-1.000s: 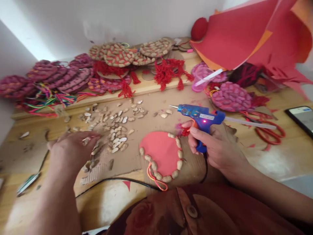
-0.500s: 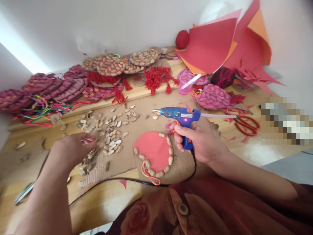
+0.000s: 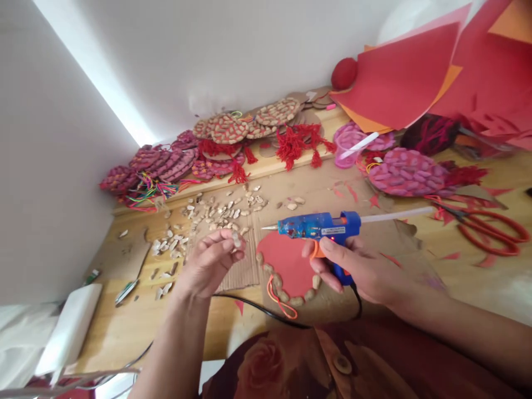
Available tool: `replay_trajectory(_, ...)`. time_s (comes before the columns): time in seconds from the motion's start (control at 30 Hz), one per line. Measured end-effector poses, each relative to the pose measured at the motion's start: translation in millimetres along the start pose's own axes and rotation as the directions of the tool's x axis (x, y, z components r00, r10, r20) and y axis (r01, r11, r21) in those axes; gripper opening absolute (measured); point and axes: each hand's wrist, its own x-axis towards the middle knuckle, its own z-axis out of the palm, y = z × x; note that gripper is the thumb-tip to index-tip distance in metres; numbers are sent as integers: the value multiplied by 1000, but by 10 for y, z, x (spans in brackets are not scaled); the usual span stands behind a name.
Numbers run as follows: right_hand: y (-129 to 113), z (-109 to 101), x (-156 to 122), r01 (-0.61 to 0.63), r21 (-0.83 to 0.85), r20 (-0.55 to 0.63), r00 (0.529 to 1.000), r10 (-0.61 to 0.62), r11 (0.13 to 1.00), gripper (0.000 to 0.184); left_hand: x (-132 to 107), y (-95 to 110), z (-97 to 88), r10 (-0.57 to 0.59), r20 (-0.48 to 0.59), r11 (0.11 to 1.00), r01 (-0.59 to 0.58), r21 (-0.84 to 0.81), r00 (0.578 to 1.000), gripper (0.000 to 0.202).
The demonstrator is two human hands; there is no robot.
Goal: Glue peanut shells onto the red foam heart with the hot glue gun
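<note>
My right hand [image 3: 357, 269] grips a blue glue gun [image 3: 320, 226] by its handle, nozzle pointing left, a finger on the orange trigger. A clear glue stick [image 3: 394, 215] sticks out of its back. Under the gun lies a red disc [image 3: 286, 260] edged with peanut shells and an orange cord loop. My left hand [image 3: 210, 260] is raised above the cardboard, pinching a peanut shell [image 3: 236, 239] between thumb and fingers, a little left of the nozzle. Loose peanut shells [image 3: 216, 213] are scattered on the cardboard behind it.
Finished shell-covered discs with red tassels [image 3: 233, 130] and pink ones [image 3: 405, 172] line the back of the wooden table. Red scissors [image 3: 490, 230] lie at the right. Red and orange paper sheets [image 3: 411, 72] stand behind. A black cord [image 3: 257, 307] runs along the near edge.
My left hand has lifted from the shell pile with a shell pinched in it and moved right, toward the nozzle. The glue gun has come lower, over the red disc. The view has shifted.
</note>
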Motion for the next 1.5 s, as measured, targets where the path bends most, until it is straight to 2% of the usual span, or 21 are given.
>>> replay_trajectory(0.07, -12, -8, -35, 38, -76, 5, 999, -38, 996, 45, 33, -101, 128, -42, 99, 988, 56, -145, 994, 29)
replay_trajectory(0.17, -101, 10, -91, 44, -200, -16, 999, -48, 979, 48, 49, -174, 257, -91, 191, 966, 133, -223, 977, 26)
replay_trajectory(0.37, -210, 31, -146, 37, -415, 14, 999, -34, 909, 62, 46, -197, 352, -139, 229, 946, 198, -258, 963, 25)
replay_trajectory(0.53, -175, 7, -132, 74, -449, 38, 997, -64, 890, 61, 39, -208, 381, -144, 259, 942, 212, -259, 955, 25)
replay_trajectory(0.7, -141, -13, -127, 132, -464, 46, 991, -125, 876, 42, 16, -206, 397, -147, 259, 928, 224, -299, 955, 25)
replay_trajectory(1.0, -180, 22, -124, 258, -516, 102, 965, -240, 817, 32, 17, -212, 397, -145, 260, 925, 225, -308, 955, 23)
replay_trajectory(1.5, -189, 15, -113, 247, -539, 96, 968, -233, 805, 29, 18, -227, 383, -166, 248, 927, 237, -291, 954, 24)
